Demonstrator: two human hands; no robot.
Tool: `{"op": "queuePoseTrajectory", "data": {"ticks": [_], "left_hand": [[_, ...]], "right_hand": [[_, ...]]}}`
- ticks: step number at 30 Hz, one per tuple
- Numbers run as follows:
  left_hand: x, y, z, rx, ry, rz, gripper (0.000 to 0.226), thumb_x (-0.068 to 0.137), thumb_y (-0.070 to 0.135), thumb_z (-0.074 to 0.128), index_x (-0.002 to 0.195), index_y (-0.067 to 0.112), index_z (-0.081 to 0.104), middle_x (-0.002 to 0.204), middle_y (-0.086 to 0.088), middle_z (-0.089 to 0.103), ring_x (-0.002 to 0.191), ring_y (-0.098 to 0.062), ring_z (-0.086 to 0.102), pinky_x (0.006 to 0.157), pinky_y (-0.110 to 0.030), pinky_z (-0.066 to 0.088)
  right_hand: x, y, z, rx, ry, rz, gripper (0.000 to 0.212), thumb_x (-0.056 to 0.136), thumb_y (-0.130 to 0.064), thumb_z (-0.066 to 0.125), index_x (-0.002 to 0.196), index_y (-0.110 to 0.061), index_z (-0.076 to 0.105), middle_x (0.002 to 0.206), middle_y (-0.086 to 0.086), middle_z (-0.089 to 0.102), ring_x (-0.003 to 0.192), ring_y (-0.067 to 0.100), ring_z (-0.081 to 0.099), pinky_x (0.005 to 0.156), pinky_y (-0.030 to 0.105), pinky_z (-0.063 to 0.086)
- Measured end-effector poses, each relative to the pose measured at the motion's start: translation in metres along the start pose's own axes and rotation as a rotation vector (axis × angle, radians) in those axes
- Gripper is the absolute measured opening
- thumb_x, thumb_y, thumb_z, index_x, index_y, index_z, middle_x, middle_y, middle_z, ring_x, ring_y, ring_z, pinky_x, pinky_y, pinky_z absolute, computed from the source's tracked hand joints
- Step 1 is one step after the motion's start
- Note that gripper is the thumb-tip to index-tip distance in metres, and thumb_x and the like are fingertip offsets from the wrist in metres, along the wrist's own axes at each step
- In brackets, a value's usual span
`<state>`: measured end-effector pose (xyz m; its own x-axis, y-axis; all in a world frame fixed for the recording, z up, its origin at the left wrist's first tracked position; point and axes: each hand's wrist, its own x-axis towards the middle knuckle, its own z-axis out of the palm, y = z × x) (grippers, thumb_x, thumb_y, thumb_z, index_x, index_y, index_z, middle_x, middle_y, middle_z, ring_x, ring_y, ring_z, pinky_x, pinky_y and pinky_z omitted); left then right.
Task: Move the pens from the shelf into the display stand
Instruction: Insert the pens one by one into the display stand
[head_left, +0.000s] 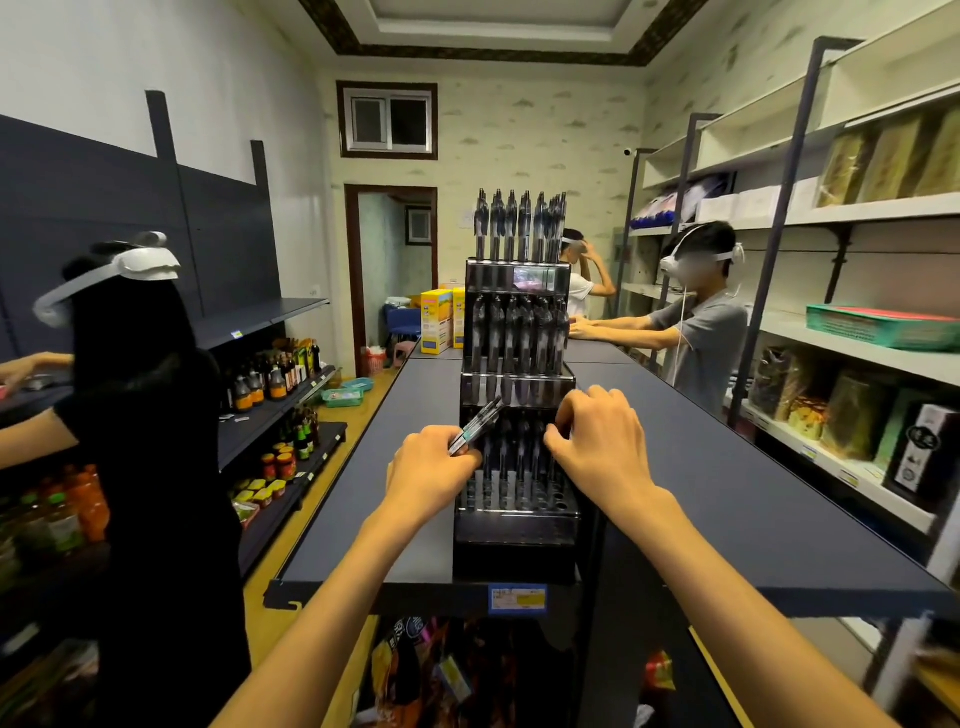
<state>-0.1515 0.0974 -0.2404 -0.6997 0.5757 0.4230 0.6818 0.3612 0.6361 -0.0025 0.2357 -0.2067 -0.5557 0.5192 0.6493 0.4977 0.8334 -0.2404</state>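
Tiered black display stand (516, 525) upright on a dark blue-grey shelf top (727, 467), near its front edge, serving as the landmark here. Top tier packed with pens (519, 226) standing clip-up; two middle tiers likewise full of dark pens; lowest tier only partly filled, with bare round sockets visible along its front row. Left of the stand's lowest tier, left hand (431, 475) curled round a small bundle of pens (475, 426), held slanting up and toward the stand, their upper ends just over its third tier. Right of that same tier, right hand (602, 441) knuckles-up with fingers bent down among the pens in the lowest tier; whether anything is pinched between those fingertips cannot be told. Directly below the stand, on the shelf's front lip, a blue price tag (518, 598) with a yellow band; print too blurred to read. Small label on the stand's second tier also unreadable. Behind the stand at the far end of the shelf top, yellow cartons (435, 322), lettering illegible. Left of the stand, a person in black (150, 467) wearing a white headset, facing dark shelves of sauce bottles (270, 379) and jars. Right of the stand, a person in a grey shirt (701, 343) with a white headset leaning on the shelf top, a further person behind, and white wall shelving with packaged goods, among them a black box (922, 452) with white characters too small to make out.
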Motion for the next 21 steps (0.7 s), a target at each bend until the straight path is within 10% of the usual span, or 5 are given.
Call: {"op": "queuePoseTrajectory", "data": {"ticks": [7,21], "left_hand": [[0.001,0.007,0.0,-0.004,-0.041,0.009,0.028,0.087,0.029,0.061,0.061,0.024,0.053,0.055,0.007,0.055,0.054,-0.012,0.05,0.049,-0.026,0.027],[-0.005,-0.003,-0.008,0.061,-0.051,0.021,0.026,0.083,0.036,0.062,0.062,0.025,0.051,0.056,0.008,0.057,0.057,-0.011,0.054,0.05,-0.026,0.029]], "right_hand": [[0.003,-0.029,-0.002,0.666,-0.257,0.114,0.019,0.084,-0.039,0.08,0.095,-0.023,0.08,0.083,-0.01,0.075,0.079,0.001,0.069,0.069,0.016,0.048],[0.001,-0.048,0.007,1.318,-0.209,0.431,0.016,0.094,-0.008,0.069,0.101,0.003,0.062,0.085,0.017,0.077,0.077,0.029,0.077,0.063,0.032,0.062]]}}
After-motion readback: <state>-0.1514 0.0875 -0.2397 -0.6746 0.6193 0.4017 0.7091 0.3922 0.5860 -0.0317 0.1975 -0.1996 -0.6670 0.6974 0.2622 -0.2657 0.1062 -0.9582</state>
